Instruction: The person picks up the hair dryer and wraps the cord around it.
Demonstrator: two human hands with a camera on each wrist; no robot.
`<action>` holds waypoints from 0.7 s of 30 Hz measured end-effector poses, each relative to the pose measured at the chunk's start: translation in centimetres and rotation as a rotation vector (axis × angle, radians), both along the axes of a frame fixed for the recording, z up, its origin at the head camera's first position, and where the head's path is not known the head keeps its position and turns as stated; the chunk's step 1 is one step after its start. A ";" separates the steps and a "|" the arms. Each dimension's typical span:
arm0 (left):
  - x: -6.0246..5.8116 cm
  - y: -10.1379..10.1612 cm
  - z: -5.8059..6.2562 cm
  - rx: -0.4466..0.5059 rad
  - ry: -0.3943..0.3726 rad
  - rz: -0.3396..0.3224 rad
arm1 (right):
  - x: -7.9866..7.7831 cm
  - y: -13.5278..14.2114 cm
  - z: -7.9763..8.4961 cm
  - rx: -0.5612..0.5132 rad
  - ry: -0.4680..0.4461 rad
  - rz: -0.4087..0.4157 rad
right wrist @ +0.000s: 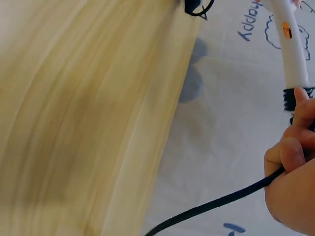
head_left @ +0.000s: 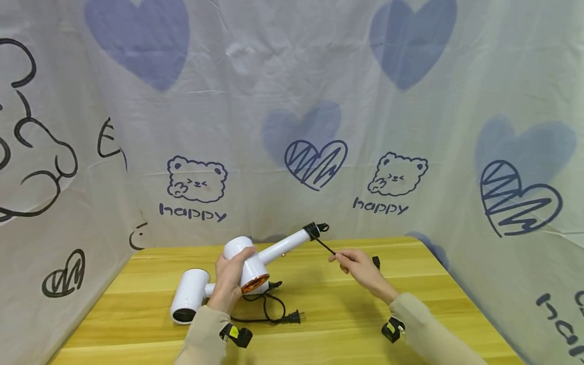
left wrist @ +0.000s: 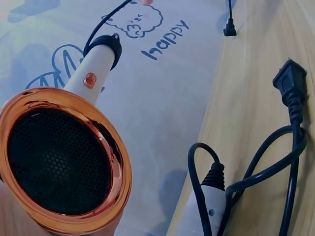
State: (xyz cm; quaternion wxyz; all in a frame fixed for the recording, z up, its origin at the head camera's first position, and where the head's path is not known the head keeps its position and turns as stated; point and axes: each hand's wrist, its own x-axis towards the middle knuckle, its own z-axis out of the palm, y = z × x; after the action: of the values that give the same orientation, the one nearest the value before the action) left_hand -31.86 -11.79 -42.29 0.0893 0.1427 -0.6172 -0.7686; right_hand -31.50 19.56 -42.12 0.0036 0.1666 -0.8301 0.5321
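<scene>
My left hand (head_left: 229, 279) grips the barrel of a white hair dryer (head_left: 278, 249), held up over the table with its handle slanting up to the right. A copper-coloured ring (left wrist: 123, 169) surrounds the dark mesh grille at one end of the barrel. Several turns of black power cord (head_left: 312, 231) are wound round the handle's end. From there the cord runs taut to my right hand (head_left: 362, 268), which pinches it between thumb and fingers. In the right wrist view, more cord (right wrist: 211, 207) trails out below that hand. A black plug (left wrist: 230, 28) appears at its far end.
A second white hair dryer (head_left: 189, 294) lies on the wooden table (head_left: 342, 334) at the left, partly behind my left hand. Its looped black cord and two-pin plug (head_left: 293, 317) lie to its right. A printed cloth (head_left: 255, 167) hangs behind and along both sides.
</scene>
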 end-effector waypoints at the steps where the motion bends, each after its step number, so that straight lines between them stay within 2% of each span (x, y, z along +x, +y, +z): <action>1: 0.0 0.0 0.0 0.017 0.000 0.000 | -0.1 0.2 0.0 -0.007 -0.013 0.012; 5: -0.1 -0.2 -0.2 0.079 -0.009 0.001 | -0.4 1.0 -0.4 -0.027 -0.082 0.058; 8: -0.2 -0.2 -0.4 0.105 -0.024 0.001 | -0.7 1.5 -0.7 -0.036 -0.177 0.088; 13: 0.1 -0.3 -0.2 0.135 -0.053 -0.005 | -1.1 2.3 -1.0 -0.012 -0.326 0.193; 21: 0.3 -0.4 0.3 0.149 -0.046 -0.039 | -2.6 4.0 -1.4 0.045 -0.345 0.177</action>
State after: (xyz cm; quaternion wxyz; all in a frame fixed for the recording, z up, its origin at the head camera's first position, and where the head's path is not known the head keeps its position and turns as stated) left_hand -31.54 -12.15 -41.96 0.0494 0.1546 -0.5628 -0.8105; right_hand -34.08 23.55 -43.50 -0.1892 0.1452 -0.8122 0.5325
